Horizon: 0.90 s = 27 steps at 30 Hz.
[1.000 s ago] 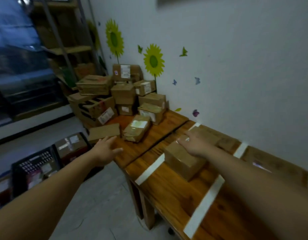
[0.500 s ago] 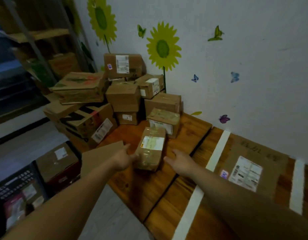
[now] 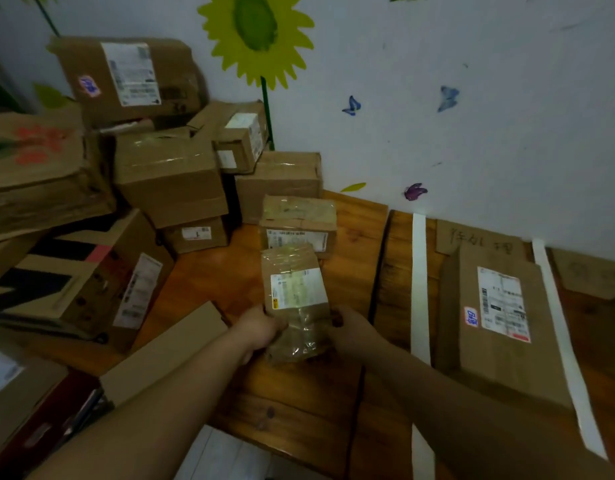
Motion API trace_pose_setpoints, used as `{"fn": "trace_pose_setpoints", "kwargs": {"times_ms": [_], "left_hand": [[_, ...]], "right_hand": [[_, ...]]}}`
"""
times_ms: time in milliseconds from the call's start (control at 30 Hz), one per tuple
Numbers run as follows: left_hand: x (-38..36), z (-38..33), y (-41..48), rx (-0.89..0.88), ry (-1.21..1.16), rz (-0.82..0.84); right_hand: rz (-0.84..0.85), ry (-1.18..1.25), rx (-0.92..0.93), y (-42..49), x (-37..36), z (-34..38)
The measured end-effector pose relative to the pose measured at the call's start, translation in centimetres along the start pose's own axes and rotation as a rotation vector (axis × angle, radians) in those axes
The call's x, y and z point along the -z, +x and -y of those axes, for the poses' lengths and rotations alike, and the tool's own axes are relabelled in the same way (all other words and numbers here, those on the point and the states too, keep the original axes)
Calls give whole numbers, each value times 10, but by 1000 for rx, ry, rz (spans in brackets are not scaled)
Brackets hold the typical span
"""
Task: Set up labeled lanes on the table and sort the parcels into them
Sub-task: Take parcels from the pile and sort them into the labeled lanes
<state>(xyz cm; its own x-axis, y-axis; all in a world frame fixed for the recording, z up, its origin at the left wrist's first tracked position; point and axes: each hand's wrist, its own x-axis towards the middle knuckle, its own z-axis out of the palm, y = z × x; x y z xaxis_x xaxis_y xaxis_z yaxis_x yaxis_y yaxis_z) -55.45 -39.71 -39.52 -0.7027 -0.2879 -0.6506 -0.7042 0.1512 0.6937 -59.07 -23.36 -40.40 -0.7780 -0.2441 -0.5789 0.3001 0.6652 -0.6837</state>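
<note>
approx 12 parcels (image 3: 294, 289), 2 tape strips (image 3: 420, 289), 2 hands (image 3: 259, 329), 3 butterflies (image 3: 415, 191)

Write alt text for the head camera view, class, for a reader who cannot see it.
Both hands, left hand and right hand, grip a small taped parcel over a wooden table. A heap of cardboard boxes fills the left; to the right, a flat labelled parcel lies between two white tape strips.
</note>
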Motion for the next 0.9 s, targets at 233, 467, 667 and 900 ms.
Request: {"fn": "trace_pose_setpoints", "kwargs": {"times_ms": [233,467,667,900], "left_hand": [[-16,19,-25,81,-253,84],[-50,22,-86,-64,-496,47],[-74,-18,-149,-390,-572,24],[-118,-58,-206,-680,-405,-58]], "right_hand": [[-79,142,-18,-30,0,-12],[-157,222,257,-96,34,-27],[-174,374,534,-157,87,-30],[-327,384,645,-215,136,-52]]}}
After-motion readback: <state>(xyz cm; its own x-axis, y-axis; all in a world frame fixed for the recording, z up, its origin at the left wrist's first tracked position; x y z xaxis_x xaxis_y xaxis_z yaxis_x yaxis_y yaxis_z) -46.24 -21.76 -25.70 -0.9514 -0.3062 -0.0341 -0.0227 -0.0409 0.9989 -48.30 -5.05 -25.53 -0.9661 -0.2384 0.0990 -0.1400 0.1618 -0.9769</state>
